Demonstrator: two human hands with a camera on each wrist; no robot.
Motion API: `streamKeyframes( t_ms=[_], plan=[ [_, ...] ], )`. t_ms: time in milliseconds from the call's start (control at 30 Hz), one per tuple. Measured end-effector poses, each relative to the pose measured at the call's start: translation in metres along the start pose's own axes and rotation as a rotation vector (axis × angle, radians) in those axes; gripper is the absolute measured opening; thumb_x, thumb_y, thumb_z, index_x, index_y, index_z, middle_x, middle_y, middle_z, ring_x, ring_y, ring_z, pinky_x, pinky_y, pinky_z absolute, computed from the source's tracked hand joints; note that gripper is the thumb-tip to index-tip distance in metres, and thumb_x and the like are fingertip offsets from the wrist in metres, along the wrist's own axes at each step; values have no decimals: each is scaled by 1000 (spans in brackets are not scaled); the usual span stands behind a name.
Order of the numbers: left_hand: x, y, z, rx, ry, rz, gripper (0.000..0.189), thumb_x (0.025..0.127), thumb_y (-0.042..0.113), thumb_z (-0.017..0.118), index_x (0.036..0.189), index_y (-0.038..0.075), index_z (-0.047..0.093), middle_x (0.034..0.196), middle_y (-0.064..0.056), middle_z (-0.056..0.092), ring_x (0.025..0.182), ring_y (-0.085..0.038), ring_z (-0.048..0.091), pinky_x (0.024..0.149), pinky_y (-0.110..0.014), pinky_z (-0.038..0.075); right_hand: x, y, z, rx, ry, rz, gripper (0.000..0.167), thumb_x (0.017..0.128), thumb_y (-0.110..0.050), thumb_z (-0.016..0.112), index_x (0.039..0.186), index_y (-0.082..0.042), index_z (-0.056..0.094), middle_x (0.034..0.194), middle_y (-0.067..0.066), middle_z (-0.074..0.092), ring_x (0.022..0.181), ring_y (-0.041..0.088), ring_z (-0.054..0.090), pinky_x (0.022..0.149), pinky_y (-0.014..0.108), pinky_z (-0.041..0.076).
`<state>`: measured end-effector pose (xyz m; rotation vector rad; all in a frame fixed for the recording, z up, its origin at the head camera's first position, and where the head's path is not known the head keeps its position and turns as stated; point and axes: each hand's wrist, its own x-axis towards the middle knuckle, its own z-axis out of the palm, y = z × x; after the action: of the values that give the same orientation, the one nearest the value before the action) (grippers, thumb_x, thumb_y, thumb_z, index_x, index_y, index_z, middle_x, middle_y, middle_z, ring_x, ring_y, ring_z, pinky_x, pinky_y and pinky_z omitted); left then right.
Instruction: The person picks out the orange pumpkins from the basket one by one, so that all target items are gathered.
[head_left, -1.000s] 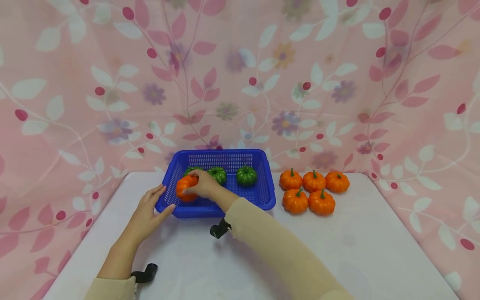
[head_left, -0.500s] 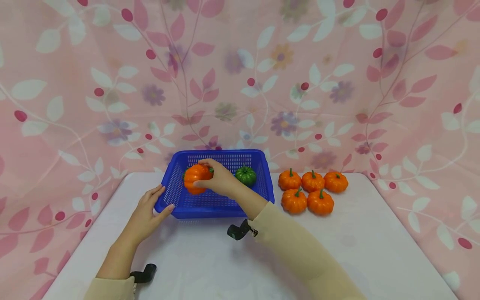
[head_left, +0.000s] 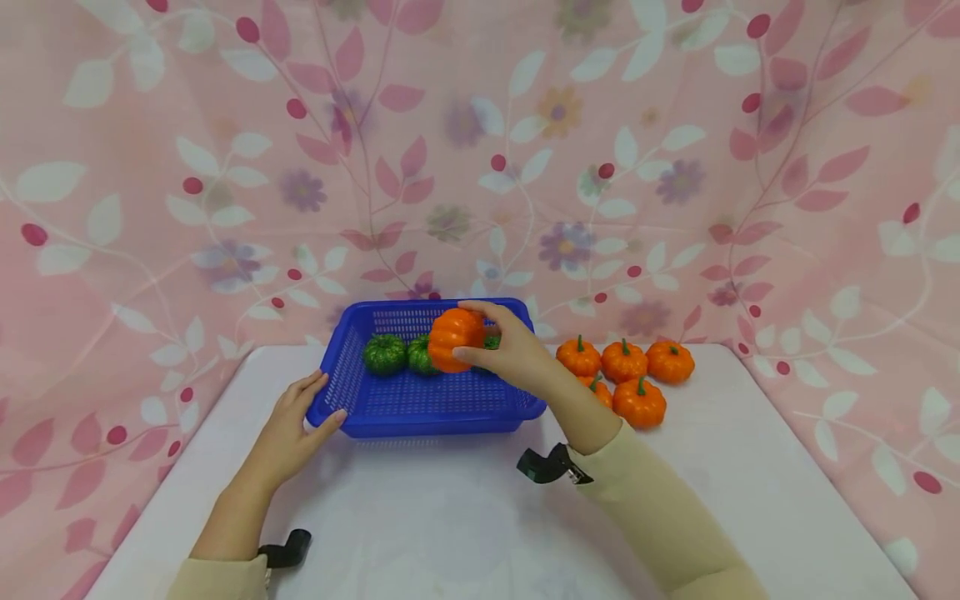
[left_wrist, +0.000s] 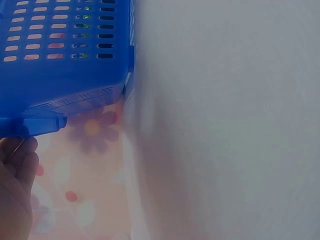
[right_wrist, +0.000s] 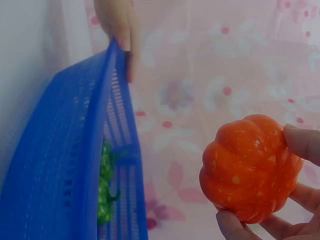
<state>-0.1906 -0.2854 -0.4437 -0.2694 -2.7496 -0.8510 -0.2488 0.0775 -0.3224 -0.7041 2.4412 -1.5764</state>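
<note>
My right hand (head_left: 510,348) holds an orange mini pumpkin (head_left: 454,340) above the right half of a blue plastic basket (head_left: 435,421). In the right wrist view the thumb and fingers grip the pumpkin (right_wrist: 250,170) from one side, well over the basket rim (right_wrist: 95,130). My left hand (head_left: 288,429) grips the basket's front left corner, thumb on the front rim and fingers along the left side. Inside, two green mini pumpkins, one at the left (head_left: 385,355) and another beside it (head_left: 422,357), stand near the back; a third is mostly hidden behind my right hand.
Several orange mini pumpkins (head_left: 625,361) stand in two rows on the white tablecloth (head_left: 720,467), right of the basket. A pink floral cloth (head_left: 480,167) hangs close behind the table. Black wrist cameras (head_left: 553,464) sit on both wrists.
My right hand has lifted the orange pumpkin from the basket's left side and carried it rightward, uncovering the green pumpkins at the left. My left hand has stayed at the corner.
</note>
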Motion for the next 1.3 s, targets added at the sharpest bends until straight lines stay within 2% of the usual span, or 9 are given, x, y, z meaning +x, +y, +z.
streamKeyframes(
  t_ms=[233, 400, 567, 667, 733, 800, 900, 1100, 1300],
  plan=[
    [0, 0, 0, -4, 4, 6, 79, 96, 45, 64, 153, -2, 35, 158, -22, 30, 143, -48, 25, 107, -72, 29, -30, 15, -34, -53, 115, 49, 68, 89, -41, 76, 148, -33, 43, 154, 4, 34, 134, 33, 44, 100, 49, 51],
    [0, -1, 0, -3, 7, 3, 78, 97, 43, 64, 154, -1, 34, 158, -22, 30, 143, -48, 25, 106, -73, 29, -51, 32, -59, 13, 164, 85, 74, 87, -44, 77, 150, -30, 41, 151, 6, 39, 130, 35, 50, 91, 51, 56],
    [0, -1, 0, -1, 14, 10, 77, 96, 41, 66, 154, 0, 34, 158, -22, 30, 143, -48, 26, 107, -72, 29, -72, 51, -82, 13, 239, 74, 72, 91, -39, 74, 151, -26, 36, 151, 7, 39, 138, 35, 40, 97, 52, 52],
    [0, -1, 0, -6, 18, 17, 77, 96, 39, 66, 153, -1, 35, 157, -22, 30, 143, -48, 26, 107, -72, 28, -84, 65, -94, 14, 278, 52, 69, 95, -34, 70, 152, -21, 33, 151, 7, 37, 140, 35, 37, 97, 44, 53],
    [0, -1, 1, -8, 16, 19, 77, 96, 39, 66, 153, -1, 35, 157, -22, 30, 143, -48, 26, 107, -72, 28, -92, 75, -102, 25, 304, 32, 67, 96, -30, 70, 150, -17, 33, 150, 8, 37, 139, 35, 37, 93, 33, 55],
    [1, -1, 2, -10, 14, 22, 77, 96, 40, 66, 153, -1, 35, 157, -22, 30, 143, -48, 26, 107, -72, 28, -100, 85, -109, 19, 333, 18, 65, 96, -26, 69, 149, -15, 32, 147, 8, 38, 136, 33, 39, 90, 20, 53],
    [0, -2, 1, -10, 10, 20, 78, 97, 42, 65, 154, 0, 34, 158, -22, 30, 144, -48, 25, 107, -72, 29, -108, 97, -118, -15, 362, -22, 64, 96, -20, 69, 149, -12, 33, 145, 8, 38, 131, 29, 41, 91, 11, 47],
    [0, -2, 1, -15, 7, 22, 77, 97, 42, 65, 154, 0, 34, 158, -21, 30, 144, -47, 25, 106, -72, 29, -128, 117, -139, -108, 386, -15, 67, 97, -18, 67, 155, -17, 33, 145, 8, 37, 121, 14, 47, 88, 9, 47],
    [1, -4, 0, -19, -1, 22, 78, 97, 42, 64, 154, 0, 34, 158, -21, 29, 144, -47, 25, 106, -72, 29, -145, 136, -162, -152, 395, 53, 65, 98, -22, 67, 155, -15, 36, 146, 12, 35, 120, 13, 47, 82, 9, 50]
  ],
)
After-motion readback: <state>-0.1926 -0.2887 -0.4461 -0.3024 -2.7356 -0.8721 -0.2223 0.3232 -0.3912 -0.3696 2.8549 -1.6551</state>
